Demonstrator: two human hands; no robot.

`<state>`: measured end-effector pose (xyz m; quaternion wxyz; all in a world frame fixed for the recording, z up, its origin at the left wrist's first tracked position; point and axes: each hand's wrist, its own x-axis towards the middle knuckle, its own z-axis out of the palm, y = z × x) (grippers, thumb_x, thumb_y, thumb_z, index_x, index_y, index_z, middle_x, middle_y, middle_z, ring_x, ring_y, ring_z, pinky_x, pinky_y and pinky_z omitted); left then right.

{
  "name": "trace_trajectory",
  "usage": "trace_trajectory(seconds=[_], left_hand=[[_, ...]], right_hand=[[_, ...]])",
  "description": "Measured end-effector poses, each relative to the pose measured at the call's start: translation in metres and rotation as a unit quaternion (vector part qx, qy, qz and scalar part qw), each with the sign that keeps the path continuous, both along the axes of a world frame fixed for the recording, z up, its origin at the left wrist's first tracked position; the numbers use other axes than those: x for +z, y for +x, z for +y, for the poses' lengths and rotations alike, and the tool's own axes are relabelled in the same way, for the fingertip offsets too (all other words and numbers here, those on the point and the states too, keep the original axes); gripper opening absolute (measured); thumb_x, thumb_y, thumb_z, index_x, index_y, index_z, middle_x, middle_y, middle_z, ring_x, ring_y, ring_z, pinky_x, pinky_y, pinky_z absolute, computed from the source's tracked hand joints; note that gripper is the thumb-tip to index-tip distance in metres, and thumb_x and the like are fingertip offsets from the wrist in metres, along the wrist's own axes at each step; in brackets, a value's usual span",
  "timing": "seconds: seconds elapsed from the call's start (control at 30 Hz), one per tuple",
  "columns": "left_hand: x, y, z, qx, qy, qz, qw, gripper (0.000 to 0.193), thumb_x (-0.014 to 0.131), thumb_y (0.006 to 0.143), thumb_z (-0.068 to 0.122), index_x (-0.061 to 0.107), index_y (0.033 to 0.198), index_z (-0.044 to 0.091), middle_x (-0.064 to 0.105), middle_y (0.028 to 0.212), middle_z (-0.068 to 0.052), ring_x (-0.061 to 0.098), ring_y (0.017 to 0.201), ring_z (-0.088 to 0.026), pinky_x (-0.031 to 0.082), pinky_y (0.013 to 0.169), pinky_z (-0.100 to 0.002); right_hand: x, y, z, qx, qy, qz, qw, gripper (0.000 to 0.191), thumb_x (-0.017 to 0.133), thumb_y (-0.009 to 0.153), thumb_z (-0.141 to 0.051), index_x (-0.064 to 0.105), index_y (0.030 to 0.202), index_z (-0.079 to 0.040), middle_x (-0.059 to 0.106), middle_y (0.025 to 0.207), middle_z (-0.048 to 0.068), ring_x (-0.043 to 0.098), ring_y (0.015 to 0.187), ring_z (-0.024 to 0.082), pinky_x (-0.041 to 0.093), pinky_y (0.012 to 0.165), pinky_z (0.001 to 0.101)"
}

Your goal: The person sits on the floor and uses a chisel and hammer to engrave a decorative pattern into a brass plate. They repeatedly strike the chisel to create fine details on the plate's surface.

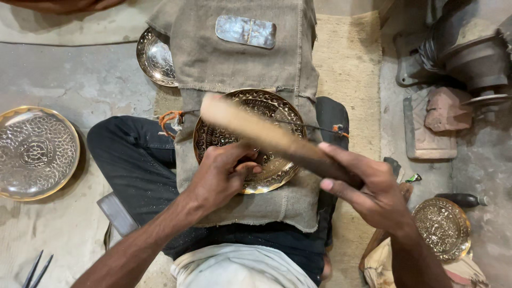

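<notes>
Plate: embossed brass plate [250, 138] lies on burlap [240, 69] across the lap.
Left hand [224, 173]: fingers pinched together on plate's near rim, tool unseen.
Right hand [368, 186]: clamped on wooden mallet [266, 133], raised over plate.
Technique: brace plate firmly; short, square blows.

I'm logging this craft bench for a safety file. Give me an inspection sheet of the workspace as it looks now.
Surface: burlap cloth over the lap, on a concrete floor.
Job's things: embossed brass plate on the cloth; blurred wooden stick above it.
Clutter: large silver plate left, shiny bowl, flat metal piece, small brass plate right.
Grippers: left hand presses on the brass plate; right hand grips the stick.
Cables: thin cord with orange ends across the plate.
Surroundings: dark machine, brick.
</notes>
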<state>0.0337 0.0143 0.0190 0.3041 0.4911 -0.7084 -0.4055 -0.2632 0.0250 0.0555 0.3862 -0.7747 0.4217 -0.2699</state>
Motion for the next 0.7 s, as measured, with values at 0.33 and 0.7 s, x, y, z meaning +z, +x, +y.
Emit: trace_trajectory(seconds=[0.33, 0.7], left_hand=[[0.0045, -0.0016, -0.0005, -0.003, -0.022, 0.039, 0.999, 0.035, 0.071, 0.090, 0.006, 0.064, 0.124, 0.005, 0.079, 0.094, -0.011, 0.080, 0.081, -0.017, 0.066, 0.065, -0.030], [0.0022, -0.0012, -0.0011, -0.001, -0.022, 0.088, 0.996, 0.044, 0.068, 0.086, -0.003, 0.064, 0.129, 0.000, 0.075, 0.113, -0.016, 0.079, 0.089, -0.021, 0.067, 0.073, -0.031]], right_hand=[[-0.0066, -0.0075, 0.0043, -0.098, 0.072, -0.031, 0.992, 0.063, 0.067, 0.095, -0.033, 0.046, 0.153, -0.016, 0.064, 0.077, 0.002, 0.056, 0.056, 0.007, 0.049, 0.046, 0.0260], [-0.0020, -0.0067, 0.0068, -0.153, 0.074, -0.024, 0.985, 0.067, 0.067, 0.091, -0.035, 0.046, 0.152, -0.018, 0.066, 0.071, 0.005, 0.055, 0.052, 0.011, 0.052, 0.046, 0.0282]])
